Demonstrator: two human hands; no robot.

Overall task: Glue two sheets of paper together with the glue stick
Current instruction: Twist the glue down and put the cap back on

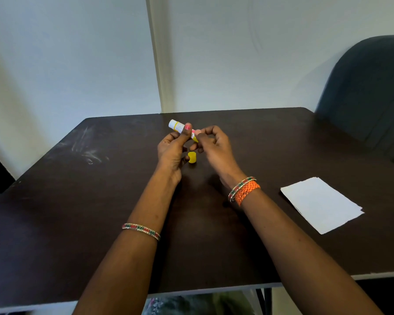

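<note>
Above the middle of the dark table point(77, 201) I hold a white and yellow glue stick point(177, 125), uncapped, with its white end tilted up to the left. My left hand point(173, 148) grips its body between thumb and fingers. My right hand point(210, 144) pinches the stick's lower yellow end. The yellow cap point(192, 158) stands on the table just below both hands. Two white paper sheets point(321, 204) lie stacked on the table at the right, apart from my hands.
A dark chair point(369, 92) stands behind the table's far right corner. The wall point(77, 53) runs close behind the table's back edge. Pale scuff marks point(89, 151) show on the left part of the tabletop.
</note>
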